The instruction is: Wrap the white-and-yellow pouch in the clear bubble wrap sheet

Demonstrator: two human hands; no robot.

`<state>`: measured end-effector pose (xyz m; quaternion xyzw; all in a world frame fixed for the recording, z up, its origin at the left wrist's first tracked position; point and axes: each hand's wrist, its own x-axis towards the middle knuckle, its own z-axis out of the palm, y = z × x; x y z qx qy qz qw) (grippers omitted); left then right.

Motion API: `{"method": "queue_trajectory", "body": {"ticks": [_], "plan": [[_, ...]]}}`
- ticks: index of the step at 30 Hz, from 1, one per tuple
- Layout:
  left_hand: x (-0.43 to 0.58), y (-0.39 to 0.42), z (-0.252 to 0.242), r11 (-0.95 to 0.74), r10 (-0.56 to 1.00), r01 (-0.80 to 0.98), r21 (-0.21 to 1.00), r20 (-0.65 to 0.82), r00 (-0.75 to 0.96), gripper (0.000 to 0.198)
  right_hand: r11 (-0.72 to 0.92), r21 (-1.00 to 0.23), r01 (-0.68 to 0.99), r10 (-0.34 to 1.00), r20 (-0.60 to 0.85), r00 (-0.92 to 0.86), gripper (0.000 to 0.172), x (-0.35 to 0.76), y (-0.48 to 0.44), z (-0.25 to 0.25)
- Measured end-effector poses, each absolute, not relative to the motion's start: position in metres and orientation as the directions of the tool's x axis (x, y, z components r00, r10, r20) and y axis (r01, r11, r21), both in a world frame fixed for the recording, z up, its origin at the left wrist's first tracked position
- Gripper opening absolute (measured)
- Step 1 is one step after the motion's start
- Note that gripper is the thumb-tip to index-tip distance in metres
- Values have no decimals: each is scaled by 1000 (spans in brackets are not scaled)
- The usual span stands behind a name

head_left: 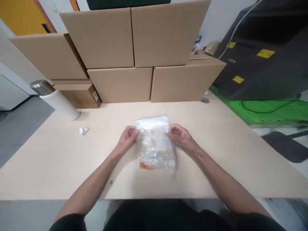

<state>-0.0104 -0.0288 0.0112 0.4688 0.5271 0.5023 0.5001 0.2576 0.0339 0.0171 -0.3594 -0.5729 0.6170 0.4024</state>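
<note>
1. A clear plastic packet point(155, 141) was held over the middle of the bench point(60, 173), about halfway between its front and back edges; I could not tell whether its underside touched the wood.
2. The plastic looked thin, shiny and wrinkled, with a bright glare across its upper end and loose, crumpled film at the end nearest the bench's front edge.
3. Through it I saw something flat and white, marked with pale gold round patches, mostly on its left half, and a yellowish strip low on its right.
4. An orange patch point(145, 166) showed at the packet's near left corner.
5. The left hand point(129, 134) gripped the packet's left side, thumb on top and fingers curled in.
6. The right hand point(181, 136) held the opposite side, its thumb laid over the plastic.
7. Toward the bench's back left corner stood a white bottle point(60, 104), with a crumpled white scrap point(83, 130) near it.
8. Cardboard boxes point(119, 85) lined the back edge.
</note>
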Motion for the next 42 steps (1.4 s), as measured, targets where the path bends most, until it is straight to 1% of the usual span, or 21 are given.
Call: {"method": "queue_trajectory", "body": {"ticks": [4,6,8,11,13,15,17,21,23,25,26,27,29,30,31,32,33,35,38,40,42], "plan": [[-14,-26,16,209,978,-92,974,-209,11,68,-23,-984,-175,825,81,-559,29,263,32,27],[-15,-25,16,234,972,-154,960,-228,59,72,-48,-979,-198,778,88,-623,28,265,30,29],[-15,-24,18,202,979,-222,954,-191,73,63,-96,-977,-191,740,58,-670,28,265,29,28],[-12,-24,25,97,995,-306,947,-100,5,47,-191,-962,-197,717,0,-697,28,261,26,25],[-10,-24,29,14,997,-309,951,-36,-66,54,-275,-928,-250,748,-43,-662,29,255,26,22],[-9,-22,29,-56,992,-253,966,24,-127,65,-344,-884,-316,792,-93,-603,34,247,26,18],[-10,-20,24,-93,985,-153,984,68,-161,71,-362,-865,-348,828,-127,-546,35,239,26,14],[-12,-18,11,-50,991,93,994,61,-119,67,-369,-895,-250,813,-180,-554,35,232,22,10],[-9,-22,9,-73,982,284,956,118,-145,70,-364,-909,-201,799,-194,-569,37,230,19,11],[1,-31,14,-188,950,522,832,288,-117,76,-331,-924,-191,816,-179,-549,37,229,15,13],[9,-36,18,-274,925,629,727,377,-33,76,-311,-931,-193,827,-165,-537,37,228,14,14],[18,-42,23,-374,894,704,604,437,99,75,-286,-937,-203,838,-142,-527,39,228,12,16],[39,-52,35,-578,801,730,365,426,420,68,-221,-945,-239,854,-70,-515,41,227,10,18],[49,-56,41,-652,750,702,285,378,543,68,-182,-948,-259,858,-24,-514,40,228,9,19],[57,-59,47,-703,707,671,236,330,625,69,-141,-950,-277,861,20,-509,39,229,9,20],[62,-61,52,-725,687,658,205,296,664,71,-105,-952,-288,865,55,-499,37,230,8,22],[65,-62,56,-723,688,665,188,278,670,74,-82,-953,-291,872,73,-484,35,231,8,23],[62,-64,63,-670,737,723,169,275,618,78,-81,-954,-288,883,65,-465,35,234,9,27],[44,-67,71,-558,819,809,185,276,503,81,-125,-956,-267,876,20,-483,44,239,11,30],[32,-72,77,-505,854,829,239,279,440,77,-133,-960,-245,874,3,-486,49,241,11,29],[20,-77,80,-454,885,825,338,282,371,68,-135,-963,-234,888,-13,-459,50,242,12,27]]}}
